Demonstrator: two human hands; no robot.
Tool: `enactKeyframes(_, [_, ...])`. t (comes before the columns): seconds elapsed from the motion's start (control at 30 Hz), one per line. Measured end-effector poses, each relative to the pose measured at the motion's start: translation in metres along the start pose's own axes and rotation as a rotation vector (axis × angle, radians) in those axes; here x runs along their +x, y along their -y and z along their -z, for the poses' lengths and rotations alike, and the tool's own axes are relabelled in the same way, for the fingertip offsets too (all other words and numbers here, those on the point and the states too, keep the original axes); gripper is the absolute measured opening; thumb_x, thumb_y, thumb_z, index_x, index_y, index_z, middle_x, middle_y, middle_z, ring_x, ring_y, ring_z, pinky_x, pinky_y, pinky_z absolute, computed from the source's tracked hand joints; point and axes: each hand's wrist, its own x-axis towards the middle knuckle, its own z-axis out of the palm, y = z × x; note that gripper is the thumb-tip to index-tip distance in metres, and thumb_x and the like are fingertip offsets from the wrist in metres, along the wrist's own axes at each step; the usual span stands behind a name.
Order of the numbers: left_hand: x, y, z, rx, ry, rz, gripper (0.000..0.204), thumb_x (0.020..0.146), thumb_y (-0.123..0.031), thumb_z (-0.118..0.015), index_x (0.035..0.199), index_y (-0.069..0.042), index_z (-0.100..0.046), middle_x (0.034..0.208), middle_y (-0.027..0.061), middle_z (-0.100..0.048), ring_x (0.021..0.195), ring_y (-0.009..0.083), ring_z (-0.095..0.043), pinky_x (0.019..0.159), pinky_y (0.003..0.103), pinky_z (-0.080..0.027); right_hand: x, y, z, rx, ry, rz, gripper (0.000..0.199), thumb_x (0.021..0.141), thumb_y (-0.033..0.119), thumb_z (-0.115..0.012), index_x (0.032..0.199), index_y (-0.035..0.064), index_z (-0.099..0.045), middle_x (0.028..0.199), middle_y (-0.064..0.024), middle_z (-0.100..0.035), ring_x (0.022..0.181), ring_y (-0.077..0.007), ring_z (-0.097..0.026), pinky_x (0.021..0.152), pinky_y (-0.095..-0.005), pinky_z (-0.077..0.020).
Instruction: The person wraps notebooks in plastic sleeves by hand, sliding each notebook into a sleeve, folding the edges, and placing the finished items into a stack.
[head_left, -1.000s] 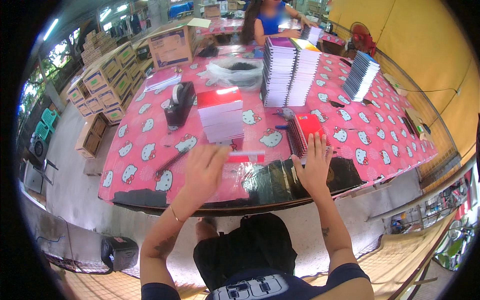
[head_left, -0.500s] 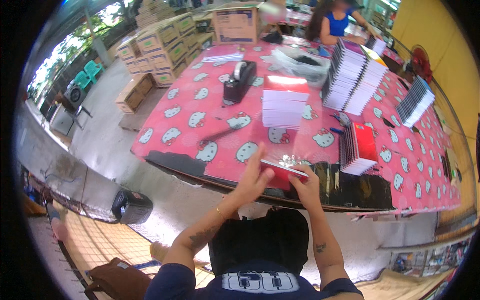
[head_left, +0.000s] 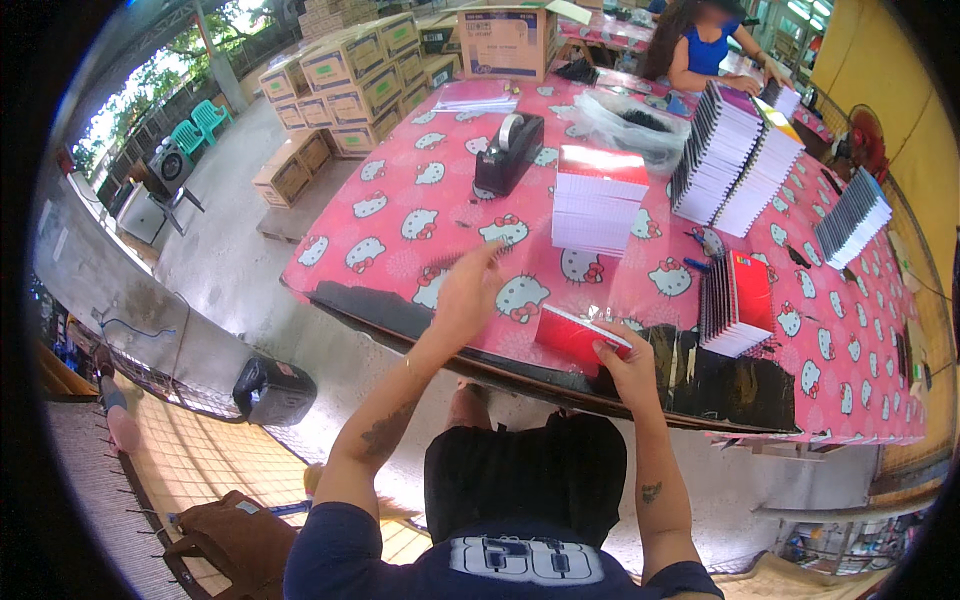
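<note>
My right hand (head_left: 630,362) grips a small red-covered notebook (head_left: 580,338) by its right end, thumb on the cover, at the near edge of the table. My left hand (head_left: 468,295) is off the notebook and over a thin dark binding coil (head_left: 432,272) lying on the pink tablecloth. Its index finger is stretched out at the coil; whether the fingertips touch it I cannot tell. Beyond the notebook stands a stack of red-topped white page blocks (head_left: 598,205). Right of my right hand is a pile of red coil-bound notebooks (head_left: 737,302).
A black tape dispenser (head_left: 510,155) and a clear plastic bag (head_left: 635,130) lie farther back. Tall stacks of bound notebooks (head_left: 735,155) stand at right, with another stack (head_left: 853,218) beyond. A co-worker in blue (head_left: 710,55) sits at the far side. Cartons (head_left: 350,85) are piled behind left.
My left hand has let go of the notebook and moved left and away from me to the coil. My right hand keeps hold of the notebook. The view has shifted slightly.
</note>
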Motion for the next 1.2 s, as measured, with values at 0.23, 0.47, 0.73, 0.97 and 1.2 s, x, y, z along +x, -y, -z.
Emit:
enactKeyframes(0.23, [-0.045,-0.041,0.012,-0.225,0.13,-0.063,0.02,0.091,-0.006,-0.068,0.111,-0.004,-0.072,0.092,0.0131,-0.07,0.081,0.0222,-0.067,0.07,0.031,-0.052,0.0,0.006,-0.002,0.04,0.04,-0.003,0.025,0.092,0.006,-0.069,0.116,-0.0007,-0.068,0.102,-0.003,-0.068,0.094,-0.0101,-0.059,0.086,-0.0256,-0.0458])
enactKeyframes(0.47, [-0.039,-0.044,0.014,-0.061,0.198,-0.021,0.017,0.092,-0.01,-0.067,0.108,-0.006,-0.073,0.085,0.0105,-0.068,0.074,0.02,-0.064,0.064,0.03,-0.049,-0.001,0.002,0.0,0.027,0.07,0.018,0.024,0.093,0.007,-0.069,0.116,-0.0001,-0.068,0.1,-0.0024,-0.067,0.093,-0.0093,-0.058,0.085,-0.0248,-0.0453])
enactKeyframes(0.73, [-0.031,-0.04,0.014,-0.188,0.161,-0.086,0.014,0.089,-0.014,-0.068,0.098,-0.005,-0.074,0.079,0.0111,-0.068,0.066,0.0254,-0.062,0.06,0.036,-0.049,-0.001,0.004,-0.001,0.041,0.064,0.009,0.024,0.093,0.006,-0.068,0.116,-0.0001,-0.068,0.101,-0.0021,-0.067,0.095,-0.009,-0.059,0.087,-0.0249,-0.0451])
enactKeyframes(0.97, [-0.024,-0.04,0.023,-0.316,0.202,-0.088,0.015,0.09,-0.015,-0.068,0.099,-0.006,-0.075,0.08,0.012,-0.067,0.065,0.025,-0.062,0.061,0.034,-0.05,-0.002,0.001,0.0,0.073,0.062,-0.01,0.026,0.094,0.008,-0.068,0.118,-0.0006,-0.067,0.102,-0.0021,-0.067,0.095,-0.0091,-0.058,0.087,-0.0251,-0.0456])
enactKeyframes(1.2, [-0.024,-0.035,0.02,-0.208,0.249,-0.107,0.017,0.092,-0.013,-0.066,0.104,-0.006,-0.075,0.079,0.0095,-0.068,0.067,0.0208,-0.06,0.061,0.032,-0.048,-0.001,0.006,-0.002,0.081,0.05,-0.007,0.025,0.094,0.009,-0.068,0.117,-0.0012,-0.067,0.1,-0.0016,-0.067,0.094,-0.0088,-0.058,0.085,-0.0249,-0.0462])
